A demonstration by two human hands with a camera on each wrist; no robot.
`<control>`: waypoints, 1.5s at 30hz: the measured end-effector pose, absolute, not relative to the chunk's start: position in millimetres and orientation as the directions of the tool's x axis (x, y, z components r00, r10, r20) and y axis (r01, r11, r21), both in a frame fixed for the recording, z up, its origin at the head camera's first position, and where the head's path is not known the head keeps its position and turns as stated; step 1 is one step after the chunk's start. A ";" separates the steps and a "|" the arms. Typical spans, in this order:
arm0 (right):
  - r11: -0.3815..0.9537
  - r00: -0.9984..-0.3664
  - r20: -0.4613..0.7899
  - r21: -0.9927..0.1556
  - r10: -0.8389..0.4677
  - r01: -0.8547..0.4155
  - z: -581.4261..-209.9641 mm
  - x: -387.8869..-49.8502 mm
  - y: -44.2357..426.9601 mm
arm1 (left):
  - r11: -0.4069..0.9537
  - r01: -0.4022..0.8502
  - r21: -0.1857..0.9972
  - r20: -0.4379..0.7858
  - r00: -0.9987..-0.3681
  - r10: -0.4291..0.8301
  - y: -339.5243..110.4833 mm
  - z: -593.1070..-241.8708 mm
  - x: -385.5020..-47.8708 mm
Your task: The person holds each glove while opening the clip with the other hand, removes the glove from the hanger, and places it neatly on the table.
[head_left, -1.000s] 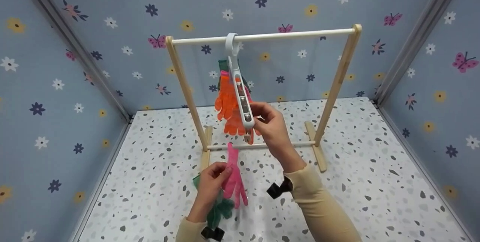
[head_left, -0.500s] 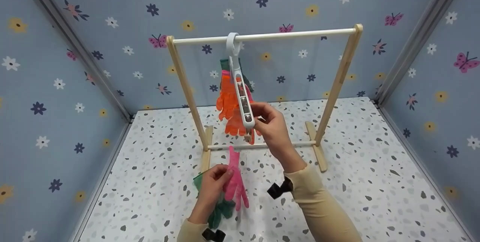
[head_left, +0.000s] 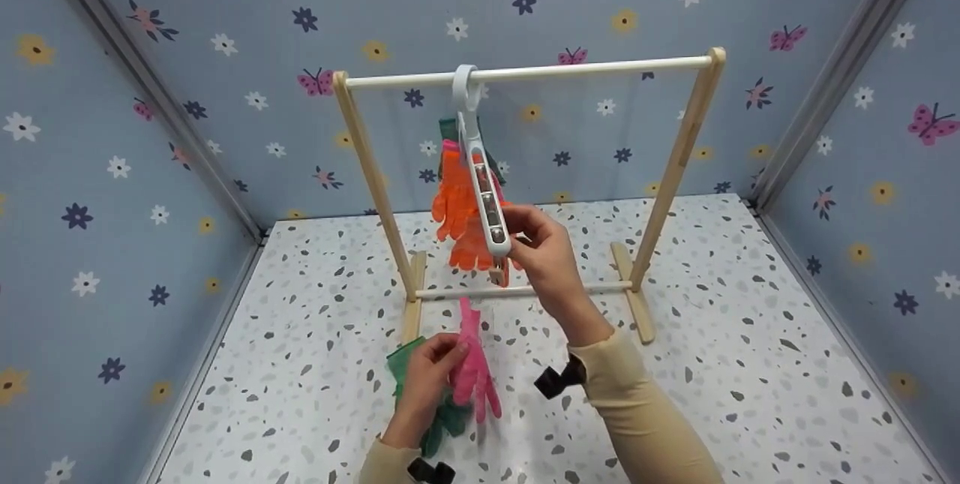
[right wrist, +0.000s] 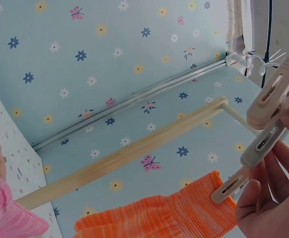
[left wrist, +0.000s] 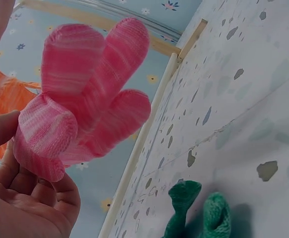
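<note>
Slightly lower in head view now: left hand (head_left: 426,377), pinched pink glove (head_left: 472,377).

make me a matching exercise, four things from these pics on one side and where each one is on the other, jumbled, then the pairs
Things
1. nearest pink glove
2. lower green glove
3. white hanger
4. orange glove

Places
A. hooked over the white rail
B. hanging with a clip at its cuff
C. pinched by the left hand
D. lying on the speckled surface

Pairs: 1-C, 2-D, 3-A, 4-B
</note>
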State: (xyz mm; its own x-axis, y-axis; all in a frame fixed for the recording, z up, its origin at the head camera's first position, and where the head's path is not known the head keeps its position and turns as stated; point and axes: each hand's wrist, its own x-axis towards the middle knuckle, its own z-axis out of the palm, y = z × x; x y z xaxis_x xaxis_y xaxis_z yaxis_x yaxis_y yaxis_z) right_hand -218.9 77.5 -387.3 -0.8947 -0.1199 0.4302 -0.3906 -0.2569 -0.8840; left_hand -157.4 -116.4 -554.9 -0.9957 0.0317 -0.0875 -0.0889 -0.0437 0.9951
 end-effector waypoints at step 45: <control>-0.243 -0.884 0.449 -0.879 -0.133 -0.410 -392.2 -219.7 81.9 | -0.003 -0.145 0.989 -0.144 -0.987 0.070 -105.8 -577.8 -161.3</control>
State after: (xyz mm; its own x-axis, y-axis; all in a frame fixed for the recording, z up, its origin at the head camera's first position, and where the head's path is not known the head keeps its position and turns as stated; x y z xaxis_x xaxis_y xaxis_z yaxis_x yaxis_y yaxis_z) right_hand -219.7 81.9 -392.2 -0.8837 -0.1332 0.4486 -0.4097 -0.2428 -0.8793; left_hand -161.3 -105.8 -577.8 -0.9871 0.0704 -0.1440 -0.1446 -0.0028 0.9895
